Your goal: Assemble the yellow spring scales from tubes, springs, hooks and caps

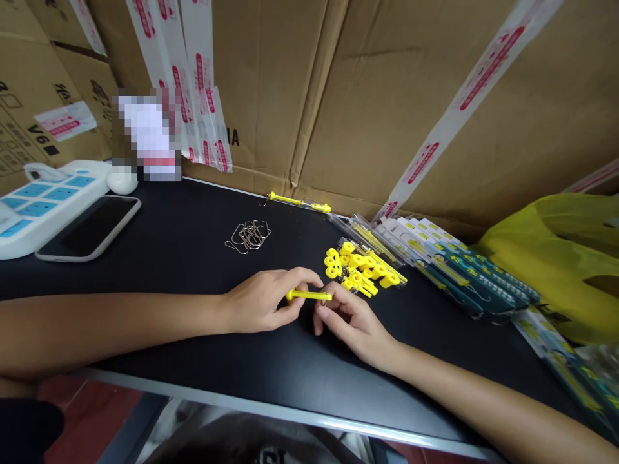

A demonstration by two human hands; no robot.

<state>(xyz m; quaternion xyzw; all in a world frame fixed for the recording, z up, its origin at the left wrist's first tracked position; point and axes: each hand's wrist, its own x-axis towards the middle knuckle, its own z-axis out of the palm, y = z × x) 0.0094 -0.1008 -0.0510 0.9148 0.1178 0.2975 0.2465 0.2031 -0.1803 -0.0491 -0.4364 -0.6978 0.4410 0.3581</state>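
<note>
My left hand (265, 301) is closed on a slim yellow plastic stick (309, 295), its knobbed end between thumb and fingers. At the stick's other end, the thumb and forefinger of my right hand (355, 322) pinch together; a tiny dark bit shows there, too small to name. Just beyond my right hand lies a pile of yellow plastic parts (360, 263), rings and short pieces, with small metal springs among them. A tangle of bent metal wire hooks (248, 236) rests on the black table (193, 270), past my left hand.
An assembled yellow tool with a wire hook (300, 202) lies along the cardboard (401, 90) at the back. Packaged tools on cards (459, 270) are stacked right, beside a yellow bag (551, 258). A phone (91, 229) and a power strip (53, 200) are at left.
</note>
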